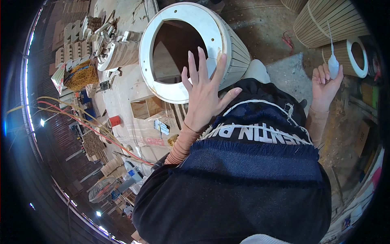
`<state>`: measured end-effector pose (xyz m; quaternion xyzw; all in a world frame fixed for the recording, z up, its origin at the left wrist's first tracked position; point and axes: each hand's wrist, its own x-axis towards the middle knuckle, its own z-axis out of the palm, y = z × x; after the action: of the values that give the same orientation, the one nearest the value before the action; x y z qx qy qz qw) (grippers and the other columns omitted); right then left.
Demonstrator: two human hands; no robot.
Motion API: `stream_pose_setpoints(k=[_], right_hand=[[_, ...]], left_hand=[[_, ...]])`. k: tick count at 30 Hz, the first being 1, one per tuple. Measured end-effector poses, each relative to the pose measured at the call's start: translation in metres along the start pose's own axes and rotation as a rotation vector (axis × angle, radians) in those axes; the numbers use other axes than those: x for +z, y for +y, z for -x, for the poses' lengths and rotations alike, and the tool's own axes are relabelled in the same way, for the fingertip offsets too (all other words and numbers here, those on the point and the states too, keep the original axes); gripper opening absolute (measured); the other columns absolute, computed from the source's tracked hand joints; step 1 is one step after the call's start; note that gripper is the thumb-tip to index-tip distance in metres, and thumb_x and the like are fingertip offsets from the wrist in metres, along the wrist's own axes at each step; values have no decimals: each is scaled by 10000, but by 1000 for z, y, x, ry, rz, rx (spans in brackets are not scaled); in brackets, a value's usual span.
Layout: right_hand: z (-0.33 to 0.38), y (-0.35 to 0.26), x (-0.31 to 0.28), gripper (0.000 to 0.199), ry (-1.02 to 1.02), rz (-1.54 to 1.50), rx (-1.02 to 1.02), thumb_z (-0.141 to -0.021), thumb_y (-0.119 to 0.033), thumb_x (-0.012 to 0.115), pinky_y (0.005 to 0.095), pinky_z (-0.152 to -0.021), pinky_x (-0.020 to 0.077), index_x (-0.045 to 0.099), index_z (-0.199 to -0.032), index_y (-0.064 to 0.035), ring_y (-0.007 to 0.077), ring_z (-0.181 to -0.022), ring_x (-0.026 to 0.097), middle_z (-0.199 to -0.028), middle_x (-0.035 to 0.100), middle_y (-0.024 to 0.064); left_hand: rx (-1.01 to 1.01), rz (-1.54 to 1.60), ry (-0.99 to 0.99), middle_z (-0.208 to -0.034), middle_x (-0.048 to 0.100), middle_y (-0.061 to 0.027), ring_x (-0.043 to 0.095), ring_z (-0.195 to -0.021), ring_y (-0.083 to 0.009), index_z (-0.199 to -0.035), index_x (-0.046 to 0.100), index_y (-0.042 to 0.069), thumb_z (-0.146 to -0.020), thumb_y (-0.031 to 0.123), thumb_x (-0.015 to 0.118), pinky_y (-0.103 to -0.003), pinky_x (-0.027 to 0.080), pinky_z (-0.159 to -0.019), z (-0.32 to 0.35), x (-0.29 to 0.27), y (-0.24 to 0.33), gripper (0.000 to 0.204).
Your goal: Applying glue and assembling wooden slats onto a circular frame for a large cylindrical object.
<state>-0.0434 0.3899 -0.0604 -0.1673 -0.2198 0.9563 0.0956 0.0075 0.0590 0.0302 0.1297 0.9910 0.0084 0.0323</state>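
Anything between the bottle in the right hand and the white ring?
No separate obstacle visible between the bottle and ring; the drum's slatted side faces the right hand. Only the left hand covers the ring's lower right; contact can't be told.

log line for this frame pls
left hand: spread open over white ring, contact unclear | right hand: holding white nozzle bottle | nearby: slatted barrel

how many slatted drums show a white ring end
2: the large drum at the left hand, and a smaller drum near the right hand. Ends of other drums may be hidden.
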Motion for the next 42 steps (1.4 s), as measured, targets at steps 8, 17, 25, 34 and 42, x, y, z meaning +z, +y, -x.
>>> stream_pose_setpoints(k=[8, 17, 25, 34, 42], right_hand=[[-3, 1, 0, 311, -17, -7, 10, -1018, -352, 459, 225, -468, 267, 520, -948, -55, 62, -453, 293, -576, 330, -32], [-4, 7, 5, 313, -19, 28, 33, -1012, -362, 474, 216, -461, 262, 474, -903, -69, 59, -456, 304, -586, 333, -35], [-7, 11, 4, 316, -31, 26, 41, -1017, -361, 462, 216, -462, 260, 514, -978, -52, 61, -453, 296, -581, 336, -33], [-7, 11, 2, 318, -25, 20, 41, -1023, -359, 441, 224, -467, 254, 531, -973, -58, 63, -453, 287, -572, 333, -31], [-5, 12, 4, 318, 4, 37, 26, -1021, -359, 447, 223, -466, 254, 522, -941, -60, 62, -453, 287, -574, 330, -34]], left_hand=[[-48, 75, 58, -1574, 87, -321, 27, -1454, -501, -1530, 333, 207, -862, 698, 514, -607, 38, -1110, 4, -3, -4, 848], [-28, 10, 7, -1576, 69, -322, 18, -1455, -501, -1527, 338, 203, -858, 720, 496, -624, 44, -1103, 3, -7, -12, 861], [-17, 50, 23, -1563, 104, -332, 44, -1450, -504, -1519, 350, 207, -856, 708, 513, -621, 51, -1102, -5, -4, -7, 847], [33, 65, 42, -1563, 110, -328, 43, -1450, -504, -1501, 393, 221, -836, 729, 526, -611, 44, -1107, -9, -7, -13, 848], [37, 42, 62, -1576, 112, -303, 31, -1455, -488, -1475, 442, 240, -828, 742, 521, -592, 32, -1110, -8, -7, -7, 822]])
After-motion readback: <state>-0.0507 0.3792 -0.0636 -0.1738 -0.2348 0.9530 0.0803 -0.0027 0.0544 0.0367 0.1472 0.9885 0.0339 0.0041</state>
